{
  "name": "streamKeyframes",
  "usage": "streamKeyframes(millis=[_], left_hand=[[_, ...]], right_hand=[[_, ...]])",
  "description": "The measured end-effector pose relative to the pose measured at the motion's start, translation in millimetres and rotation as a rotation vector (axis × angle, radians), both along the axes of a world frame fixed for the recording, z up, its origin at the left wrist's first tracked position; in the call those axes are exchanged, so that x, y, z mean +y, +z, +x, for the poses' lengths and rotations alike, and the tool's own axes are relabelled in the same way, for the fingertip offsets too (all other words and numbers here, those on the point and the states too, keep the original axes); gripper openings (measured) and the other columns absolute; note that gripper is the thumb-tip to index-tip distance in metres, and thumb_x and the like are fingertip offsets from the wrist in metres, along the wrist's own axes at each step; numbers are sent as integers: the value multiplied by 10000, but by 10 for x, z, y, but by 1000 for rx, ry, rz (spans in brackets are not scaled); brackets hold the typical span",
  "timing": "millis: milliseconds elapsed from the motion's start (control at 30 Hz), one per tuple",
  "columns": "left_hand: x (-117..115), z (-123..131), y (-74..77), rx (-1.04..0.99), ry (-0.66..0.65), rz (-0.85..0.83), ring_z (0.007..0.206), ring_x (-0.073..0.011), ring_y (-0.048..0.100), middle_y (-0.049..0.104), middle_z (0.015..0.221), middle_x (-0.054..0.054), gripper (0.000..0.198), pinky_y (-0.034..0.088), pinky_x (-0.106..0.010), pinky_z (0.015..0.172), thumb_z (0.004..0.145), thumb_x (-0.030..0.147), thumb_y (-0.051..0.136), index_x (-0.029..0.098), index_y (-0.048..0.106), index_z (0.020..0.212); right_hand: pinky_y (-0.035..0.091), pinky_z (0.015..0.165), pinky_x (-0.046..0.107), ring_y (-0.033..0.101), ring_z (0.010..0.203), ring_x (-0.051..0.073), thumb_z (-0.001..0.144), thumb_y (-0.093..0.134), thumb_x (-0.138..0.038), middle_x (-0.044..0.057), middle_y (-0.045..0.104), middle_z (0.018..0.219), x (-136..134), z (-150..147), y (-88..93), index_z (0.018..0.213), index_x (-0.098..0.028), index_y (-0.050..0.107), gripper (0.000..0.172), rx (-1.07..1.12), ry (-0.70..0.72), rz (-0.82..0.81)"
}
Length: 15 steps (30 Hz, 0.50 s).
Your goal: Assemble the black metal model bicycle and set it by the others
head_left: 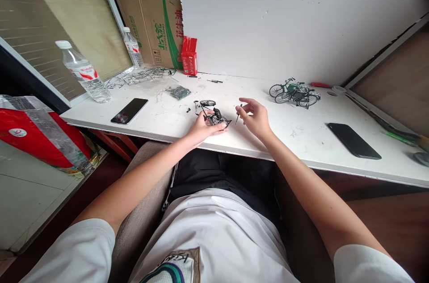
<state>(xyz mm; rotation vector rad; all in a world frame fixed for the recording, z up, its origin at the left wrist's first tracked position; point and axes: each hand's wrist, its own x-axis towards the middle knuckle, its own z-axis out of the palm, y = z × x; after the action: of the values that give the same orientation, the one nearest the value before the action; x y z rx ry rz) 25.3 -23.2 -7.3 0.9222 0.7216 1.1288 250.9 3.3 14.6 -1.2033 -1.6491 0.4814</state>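
Note:
Near the front edge of the white table (284,135), my left hand (201,130) is closed on a small black model bicycle (217,115), which lies tilted with one wheel pointing away from me. To its right, my right hand (253,115) pinches a thin dark tool (238,116), possibly a small screwdriver, between thumb and fingers. The tool points down and is apart from the bicycle. A tiny black part (188,110) lies left of the bicycle. Behind it sits a clear packet of dark green parts (180,92).
Finished-looking model bicycles (295,93) stand at the back right. Phones lie left (129,110) and right (354,140). Water bottles (83,73), empty part frames (137,76), a red box (189,56) and a carton (156,28) occupy the back left.

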Motion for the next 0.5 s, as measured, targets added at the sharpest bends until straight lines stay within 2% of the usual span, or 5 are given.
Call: streamKeyframes(millis=[100,167,333,500], left_hand=[[-8,-8,11,-2,-10,4,924,-219,816,753,1032,-15,729,573,-642,1121,734,127,968,237,440,1225],[-13,-15,17,-3,-15,3,939,-214,812,745,1050,-16,725,565,-645,1131,735,130,969,235,446,1227],[-10,-26,16,-4,-25,4,958,-216,815,742,1079,-24,725,560,-641,1140,738,129,967,236,443,1227],[-7,-27,19,13,-33,-1,900,-223,828,762,1049,-13,709,560,-637,1139,756,123,947,245,434,1231]], right_hand=[[584,782,382,719,776,236,978,696,-436,92,796,857,50,100,-3,1104,-161,820,327,-242,-71,-59],[562,798,385,709,776,242,969,677,-346,100,804,874,72,148,-33,1072,-158,837,268,-370,-97,-90],[539,789,379,694,791,254,948,675,-292,106,796,896,109,199,-130,1089,-161,841,254,-542,-109,-77],[532,781,376,683,779,247,959,671,-283,104,783,889,123,204,-146,1099,-166,829,242,-547,-87,-61]])
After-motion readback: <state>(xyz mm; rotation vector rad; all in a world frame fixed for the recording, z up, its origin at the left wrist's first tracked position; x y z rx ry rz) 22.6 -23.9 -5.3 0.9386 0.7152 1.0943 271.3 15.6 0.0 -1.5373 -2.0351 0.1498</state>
